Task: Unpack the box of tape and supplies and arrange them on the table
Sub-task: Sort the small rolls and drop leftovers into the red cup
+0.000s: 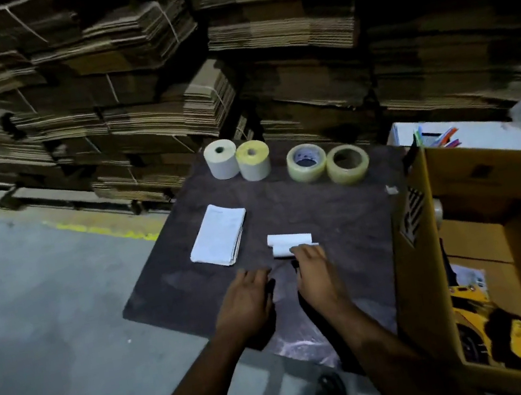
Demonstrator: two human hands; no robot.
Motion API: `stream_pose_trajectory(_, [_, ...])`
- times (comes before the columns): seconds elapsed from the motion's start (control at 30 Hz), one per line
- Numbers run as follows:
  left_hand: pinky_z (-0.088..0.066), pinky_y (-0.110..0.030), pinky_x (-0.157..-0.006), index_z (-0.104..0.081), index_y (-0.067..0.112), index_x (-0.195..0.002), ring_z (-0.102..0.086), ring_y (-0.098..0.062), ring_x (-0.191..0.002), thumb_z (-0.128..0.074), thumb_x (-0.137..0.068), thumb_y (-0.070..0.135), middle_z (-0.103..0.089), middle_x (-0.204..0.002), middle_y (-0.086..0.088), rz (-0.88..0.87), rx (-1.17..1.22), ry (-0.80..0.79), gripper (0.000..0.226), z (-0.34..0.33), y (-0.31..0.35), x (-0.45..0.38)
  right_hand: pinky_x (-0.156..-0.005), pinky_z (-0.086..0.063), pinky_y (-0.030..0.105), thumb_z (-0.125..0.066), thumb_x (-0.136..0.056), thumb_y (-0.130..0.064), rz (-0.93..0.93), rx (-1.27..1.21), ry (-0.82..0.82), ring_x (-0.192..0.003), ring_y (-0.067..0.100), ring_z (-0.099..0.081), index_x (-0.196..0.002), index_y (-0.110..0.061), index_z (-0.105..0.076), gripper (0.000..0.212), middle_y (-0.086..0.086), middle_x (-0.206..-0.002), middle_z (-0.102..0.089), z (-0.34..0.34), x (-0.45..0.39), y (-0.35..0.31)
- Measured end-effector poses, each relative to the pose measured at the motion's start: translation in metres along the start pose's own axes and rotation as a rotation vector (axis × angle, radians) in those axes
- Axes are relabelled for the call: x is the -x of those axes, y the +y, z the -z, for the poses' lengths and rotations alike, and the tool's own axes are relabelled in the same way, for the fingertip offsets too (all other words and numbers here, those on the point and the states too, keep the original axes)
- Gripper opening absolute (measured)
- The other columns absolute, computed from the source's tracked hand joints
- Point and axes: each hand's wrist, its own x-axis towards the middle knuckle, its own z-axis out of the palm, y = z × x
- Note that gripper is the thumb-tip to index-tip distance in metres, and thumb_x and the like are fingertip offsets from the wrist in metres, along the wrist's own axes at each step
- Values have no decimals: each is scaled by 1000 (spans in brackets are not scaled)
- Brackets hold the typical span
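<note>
On the dark table (pixel 325 217) stand two label rolls, a white one (pixel 221 159) and a yellowish one (pixel 253 160), at the back. Beside them lie two clear tape rolls (pixel 307 162) (pixel 347 164). A stack of white printed papers (pixel 218 235) lies at the left. A small white paper roll (pixel 286 243) lies in front, and my right hand (pixel 314 274) touches its near edge with the fingertips. Flat on the table just left of it is my left hand (pixel 245 299), fingers apart and holding nothing. The open cardboard box (pixel 418 274) stands at the right.
Inside the box I see a tape roll (pixel 438 211) and a yellow item (pixel 493 323). A white container with coloured pens (pixel 439 136) sits behind the box. Stacks of flattened cardboard (pixel 165 102) rise behind the table. Grey floor with a yellow line (pixel 108 229) lies to the left.
</note>
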Motion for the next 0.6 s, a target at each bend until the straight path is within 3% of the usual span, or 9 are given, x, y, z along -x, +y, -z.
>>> stream_pose_trajectory(0.1, [-44, -39, -80, -54, 18, -121, -52, -28, -99, -44, -95, 34, -65, -104, -7, -38, -2, -13, 32, 4, -20, -42, -89, -49, 42, -62, -81, -17, -23, 121, -51, -117, 26, -51, -124, -18, -56, 43, 2, -125, -57, -5, -16, 10])
stream_pose_trajectory(0.2, [-45, -38, -78, -53, 20, -125, -53, -27, -98, -49, -93, 31, -64, -106, -5, -113, 22, -12, 33, 7, -30, -80, -82, -44, 39, -72, -74, -27, -55, 253, -15, -105, 25, -52, -113, -22, -58, 42, 0, -112, -55, -5, -17, 15])
stream_pose_trajectory(0.33, [-45, -40, -74, -53, 20, -115, -54, -28, -90, -50, -90, 23, -58, -96, -3, -340, 7, -92, 26, 2, -46, -116, -77, -42, 40, -69, -77, -34, -185, 310, -20, -99, 28, -53, -106, -18, -58, 35, 4, -108, -55, -14, 4, 16])
stream_pose_trajectory(0.43, [-46, -38, -81, -47, 21, -130, -57, -33, -99, -52, -85, 28, -61, -110, -8, -421, -59, -222, 45, -14, -52, -140, -80, -46, 39, -44, -89, -53, -444, -50, 47, -98, 31, -58, -113, -14, -55, 47, 10, -109, -60, -34, 41, 16])
stream_pose_trajectory(0.5, [-46, -37, -86, -41, 26, -136, -55, -31, -108, -54, -85, 29, -58, -120, -9, -436, -13, -313, 53, -21, -46, -148, -77, -46, 31, -34, -93, -57, -604, -350, 127, -94, 27, -61, -117, -13, -54, 53, 9, -107, -62, -37, 69, 6])
stream_pose_trajectory(0.6, [-43, -33, -77, -46, 22, -124, -58, -32, -102, -57, -84, 23, -59, -114, -10, -409, 127, -403, 40, -25, -32, -131, -63, -41, 8, -48, -101, -34, -741, -711, 196, -82, 12, -56, -118, -11, -54, 30, 0, -95, -57, -33, 110, -23])
